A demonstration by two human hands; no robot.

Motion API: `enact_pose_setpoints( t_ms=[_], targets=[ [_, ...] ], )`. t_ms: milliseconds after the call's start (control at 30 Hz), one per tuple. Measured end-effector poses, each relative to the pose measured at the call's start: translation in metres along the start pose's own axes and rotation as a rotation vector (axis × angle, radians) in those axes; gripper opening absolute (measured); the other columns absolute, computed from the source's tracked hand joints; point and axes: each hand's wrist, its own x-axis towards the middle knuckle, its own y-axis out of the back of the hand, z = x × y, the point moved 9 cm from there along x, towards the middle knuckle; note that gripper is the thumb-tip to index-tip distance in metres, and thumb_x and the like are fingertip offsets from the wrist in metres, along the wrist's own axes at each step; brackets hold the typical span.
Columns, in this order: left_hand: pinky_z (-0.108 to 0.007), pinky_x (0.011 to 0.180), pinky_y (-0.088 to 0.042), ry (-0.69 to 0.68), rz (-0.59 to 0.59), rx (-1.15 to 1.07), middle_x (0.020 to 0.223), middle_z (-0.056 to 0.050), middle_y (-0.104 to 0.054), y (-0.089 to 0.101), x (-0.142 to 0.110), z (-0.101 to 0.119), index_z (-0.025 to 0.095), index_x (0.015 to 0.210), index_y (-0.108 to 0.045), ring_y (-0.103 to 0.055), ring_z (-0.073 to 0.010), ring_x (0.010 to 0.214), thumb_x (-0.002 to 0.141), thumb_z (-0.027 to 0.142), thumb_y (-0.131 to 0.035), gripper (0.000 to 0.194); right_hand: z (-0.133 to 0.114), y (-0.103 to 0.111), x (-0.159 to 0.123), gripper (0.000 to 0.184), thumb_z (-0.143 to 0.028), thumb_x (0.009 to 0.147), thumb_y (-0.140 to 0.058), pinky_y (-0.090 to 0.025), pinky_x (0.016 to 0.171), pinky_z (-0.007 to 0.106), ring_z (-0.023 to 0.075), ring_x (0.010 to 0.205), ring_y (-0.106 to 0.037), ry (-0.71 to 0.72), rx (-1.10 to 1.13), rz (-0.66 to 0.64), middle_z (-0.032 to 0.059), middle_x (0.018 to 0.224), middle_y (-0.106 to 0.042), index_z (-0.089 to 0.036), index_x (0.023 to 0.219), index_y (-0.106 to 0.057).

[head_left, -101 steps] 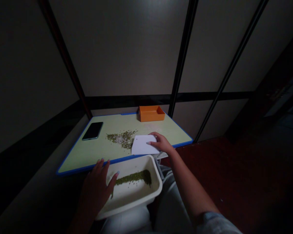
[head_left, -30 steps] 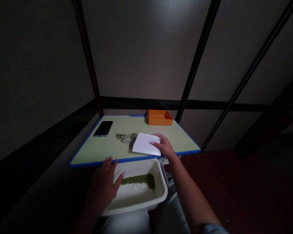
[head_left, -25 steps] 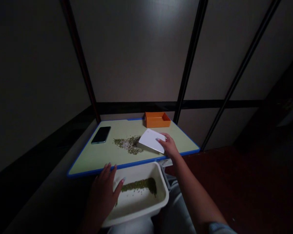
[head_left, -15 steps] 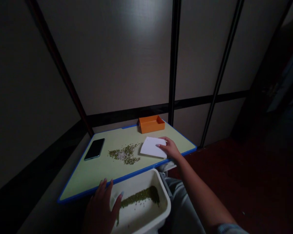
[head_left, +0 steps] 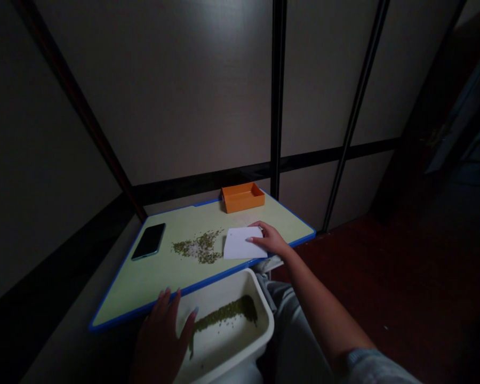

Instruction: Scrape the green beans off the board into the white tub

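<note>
My right hand (head_left: 270, 238) grips a white card (head_left: 243, 244) by its right side, thumb on top, low over the table. Just left of the card's edge lies a scattered pile of small green seeds (head_left: 204, 246), with some whitish bits among them. My left hand (head_left: 164, 330) rests with fingers spread at the left side of a white tub (head_left: 264, 325). Inside the tub, a band of green seeds (head_left: 228, 313) runs along the bottom. Part of the tub's left side is hidden behind that hand.
The pale green table (head_left: 144, 288) has a blue rim. A dark phone (head_left: 149, 241) lies at its left, and an orange open box (head_left: 243, 198) stands at the back. Behind the table rises a panelled wall or cabinet (head_left: 204, 96). Reddish floor (head_left: 344, 266) shows at right.
The card has turned a little, its lower edge now closer to the tabletop and to the seeds. The whole view has shifted slightly. My left hand stays at the tub.
</note>
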Motion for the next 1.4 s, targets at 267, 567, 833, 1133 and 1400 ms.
enact_pose_setpoints(
  t_ms=[267, 567, 833, 1133, 1400],
  targets=[
    [-0.048, 0.110, -0.046, -0.002, -0.010, -0.003, 0.140, -0.022, -0.060, 0.003, 0.001, 0.005, 0.010, 0.127, -0.061, -0.054, -0.0312, 0.135, 0.089, 0.056, -0.039, 0.063, 0.006, 0.011, 0.001, 0.045, -0.038, 0.061, -0.081, -0.043, 0.055, 0.023, 0.0149, 0.069, -0.057, -0.014, 0.004, 0.104, -0.0007, 0.081, -0.064, -0.021, 0.099, -0.063],
    [-0.049, 0.109, -0.046, 0.015, -0.019, -0.004, 0.142, -0.019, -0.060, 0.006, 0.002, 0.008, 0.014, 0.128, -0.060, -0.053, -0.0294, 0.136, 0.089, 0.053, -0.043, 0.059, 0.015, 0.021, 0.002, 0.050, -0.040, 0.056, -0.082, -0.041, 0.051, 0.022, 0.0133, 0.062, -0.056, -0.107, 0.073, 0.180, -0.0022, 0.073, -0.064, -0.019, 0.097, -0.063],
    [-0.051, 0.109, -0.045, 0.037, -0.021, -0.019, 0.143, -0.020, -0.059, 0.009, 0.001, 0.010, 0.015, 0.129, -0.059, -0.052, -0.0305, 0.137, 0.090, 0.051, -0.042, 0.056, 0.017, 0.016, 0.004, 0.051, -0.043, 0.058, -0.081, -0.043, 0.050, 0.023, 0.0141, 0.062, -0.058, -0.137, 0.032, 0.144, -0.0008, 0.075, -0.065, -0.019, 0.099, -0.062],
    [-0.047, 0.107, -0.047, 0.065, -0.019, -0.023, 0.142, -0.017, -0.060, 0.009, 0.001, 0.010, 0.018, 0.128, -0.060, -0.052, -0.0289, 0.137, 0.089, 0.050, -0.043, 0.053, 0.007, 0.003, -0.001, 0.052, -0.046, 0.059, -0.083, -0.042, 0.049, 0.023, 0.0133, 0.060, -0.057, -0.116, -0.010, 0.027, -0.0014, 0.075, -0.064, -0.020, 0.099, -0.061],
    [-0.051, 0.108, -0.047, 0.061, -0.014, -0.063, 0.143, -0.018, -0.059, 0.012, 0.001, 0.013, 0.017, 0.128, -0.060, -0.053, -0.0312, 0.137, 0.088, 0.046, -0.046, 0.051, 0.008, 0.007, -0.001, 0.046, -0.045, 0.064, -0.078, -0.043, 0.055, 0.024, 0.0155, 0.067, -0.057, -0.067, -0.101, 0.048, -0.0011, 0.078, -0.063, -0.021, 0.098, -0.060]
  ],
)
